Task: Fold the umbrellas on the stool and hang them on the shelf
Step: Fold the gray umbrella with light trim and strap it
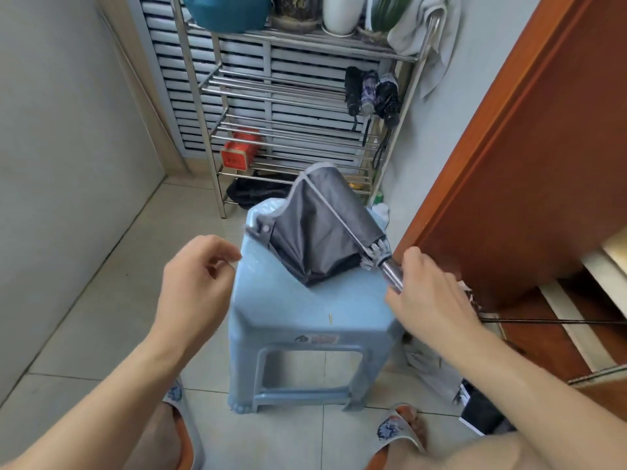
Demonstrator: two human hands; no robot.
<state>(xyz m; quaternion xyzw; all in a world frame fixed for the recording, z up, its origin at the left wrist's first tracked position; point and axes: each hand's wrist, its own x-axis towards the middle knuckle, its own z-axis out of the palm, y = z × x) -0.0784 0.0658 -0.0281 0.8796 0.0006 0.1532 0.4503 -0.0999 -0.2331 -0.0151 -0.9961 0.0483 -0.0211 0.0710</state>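
A grey umbrella [322,228], collapsed but with its cloth loose and unwrapped, lies on the light-blue plastic stool [305,313]. Its strap with a snap hangs toward the stool's left edge. My right hand [431,293] grips the umbrella's silver shaft at the stool's right side. My left hand [195,276] hovers left of the stool with fingers loosely curled, holding nothing, a short way from the strap. Three folded umbrellas [371,93] hang from the right end of the steel shelf [288,137].
An orange-brown door [529,137] stands close on the right. The shelf holds a red tin [239,152], pots on top and a white towel [427,32]. A dark bag lies under the shelf. A thin dark rod [549,321] and papers sit at right. My slippered feet flank the stool.
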